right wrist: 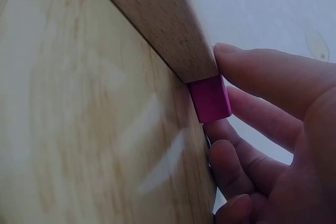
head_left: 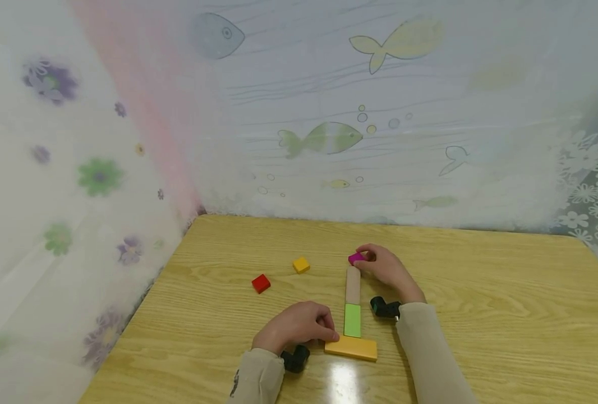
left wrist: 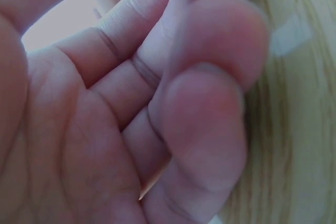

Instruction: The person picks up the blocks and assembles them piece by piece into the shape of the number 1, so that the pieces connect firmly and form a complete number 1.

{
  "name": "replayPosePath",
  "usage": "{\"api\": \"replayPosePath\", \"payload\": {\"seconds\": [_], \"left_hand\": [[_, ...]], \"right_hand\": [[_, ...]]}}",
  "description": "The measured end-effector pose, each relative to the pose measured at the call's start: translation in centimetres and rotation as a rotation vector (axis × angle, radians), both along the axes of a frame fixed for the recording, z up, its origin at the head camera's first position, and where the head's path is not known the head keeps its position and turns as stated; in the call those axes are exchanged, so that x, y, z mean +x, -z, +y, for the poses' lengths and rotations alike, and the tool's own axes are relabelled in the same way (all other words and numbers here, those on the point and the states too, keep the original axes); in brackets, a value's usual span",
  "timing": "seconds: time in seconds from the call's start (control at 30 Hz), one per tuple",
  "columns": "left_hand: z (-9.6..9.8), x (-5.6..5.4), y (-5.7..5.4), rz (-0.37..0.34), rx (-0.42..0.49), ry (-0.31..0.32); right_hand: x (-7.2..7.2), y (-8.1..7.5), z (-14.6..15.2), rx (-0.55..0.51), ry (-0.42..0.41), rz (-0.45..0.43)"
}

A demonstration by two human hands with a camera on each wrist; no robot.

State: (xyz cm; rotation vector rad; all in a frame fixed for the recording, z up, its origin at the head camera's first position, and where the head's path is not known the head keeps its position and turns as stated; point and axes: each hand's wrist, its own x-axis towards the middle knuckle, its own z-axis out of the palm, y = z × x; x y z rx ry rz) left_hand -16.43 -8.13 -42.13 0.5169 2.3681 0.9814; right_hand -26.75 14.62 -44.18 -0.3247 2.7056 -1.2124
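My right hand [head_left: 387,269] holds a small magenta block [head_left: 355,258] between thumb and fingers at the far end of a plain wooden block [head_left: 353,285]. In the right wrist view, the magenta block [right wrist: 211,99] meets the wooden block's end [right wrist: 163,19], with the thumb at that joint. A light green block [head_left: 352,320] continues the line nearer to me. Across its near end lies a long orange block [head_left: 351,348]. My left hand [head_left: 299,324] pinches the orange block's left end; in the left wrist view its fingers [left wrist: 205,124] are curled, and only a sliver of orange shows.
A red block [head_left: 261,283] and a yellow block [head_left: 301,265] lie apart on the left of the wooden table [head_left: 203,336]. Black wrist cameras [head_left: 295,359] sit at both cuffs. Patterned fabric [head_left: 299,185] hangs behind the table and along its left side.
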Motion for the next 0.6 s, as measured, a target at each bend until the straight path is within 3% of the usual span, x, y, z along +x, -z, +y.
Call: {"api": "replayPosePath", "payload": {"seconds": [0.6], "left_hand": [[0.07,0.00,0.12,0.004,0.012,-0.001]], "right_hand": [[-0.10,0.28,0.00,0.003,0.007,-0.001]]}}
